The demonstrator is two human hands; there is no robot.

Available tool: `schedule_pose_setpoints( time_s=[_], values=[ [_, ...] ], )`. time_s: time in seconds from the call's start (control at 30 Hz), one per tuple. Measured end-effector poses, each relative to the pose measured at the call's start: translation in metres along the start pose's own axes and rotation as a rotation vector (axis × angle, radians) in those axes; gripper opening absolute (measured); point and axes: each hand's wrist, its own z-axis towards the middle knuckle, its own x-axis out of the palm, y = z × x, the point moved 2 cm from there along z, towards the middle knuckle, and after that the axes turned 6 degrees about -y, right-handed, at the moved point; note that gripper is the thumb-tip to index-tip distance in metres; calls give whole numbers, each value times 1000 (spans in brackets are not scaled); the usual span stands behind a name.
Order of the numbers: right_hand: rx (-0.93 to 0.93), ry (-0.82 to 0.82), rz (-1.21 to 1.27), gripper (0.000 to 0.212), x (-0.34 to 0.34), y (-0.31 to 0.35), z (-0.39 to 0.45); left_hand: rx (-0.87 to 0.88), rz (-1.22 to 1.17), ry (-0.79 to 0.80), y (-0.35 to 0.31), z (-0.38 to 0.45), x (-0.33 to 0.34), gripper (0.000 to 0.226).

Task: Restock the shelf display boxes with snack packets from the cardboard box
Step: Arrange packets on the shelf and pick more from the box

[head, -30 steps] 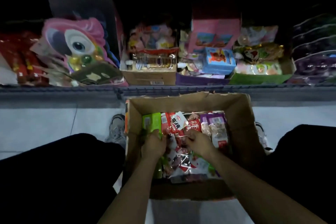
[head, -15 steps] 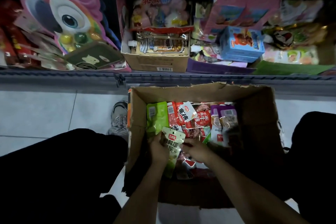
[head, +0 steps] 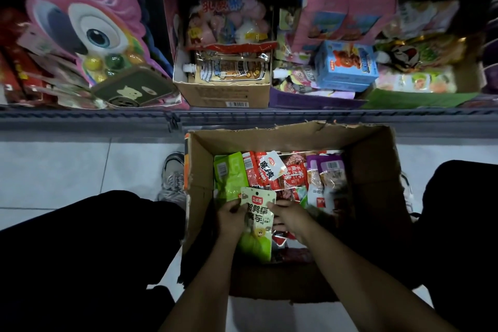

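Snack packet, pale green with a cream top panel and hang hole (head: 257,219): held upright over the near-left part of the open cardboard box (head: 200,167), between both hands. Left hand (head: 231,219) grips its left edge, fingers curled round the edge, thumb on the front face. Right hand (head: 289,219) is at its right edge, thumb touching the upper right side; the other fingers are curled behind and below, and whether they clamp the packet or lie on the packets beneath cannot be told. Box stands on the pale tiled floor (head: 67,170) between the person's knees, just in front of the shelf rail (head: 80,116). Inside, along the far wall: green packets (head: 229,172) at left, red packets (head: 293,172) in the middle, purple packets (head: 327,170) at right. On the shelf behind: brown display box with spouted pouches (head: 223,96), purple display box (head: 310,101) holding a blue carton (head: 346,65), green display box (head: 417,98), pink owl-shaped toy card (head: 89,32) at left.
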Motion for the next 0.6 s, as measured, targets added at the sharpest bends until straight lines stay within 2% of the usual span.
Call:
schedule_pose_setpoints(
  time_s=[0.07, 0.3, 0.5, 0.6],
  values=[
    [0, -22, 49, 42, -6, 5, -4, 11, 1, 29, -6, -4, -2, 14],
    [-126, -75, 175, 46, -34, 33, -34, 38, -108, 138, -58, -35, -4, 13],
    [-290, -50, 305, 21, -63, 68, -85, 122, -139, 229, -111, -72, -7, 23],
    [-378, -38, 343, 16, -77, 90, -118, 175, -154, 286, -143, -99, -14, 24]
  ],
)
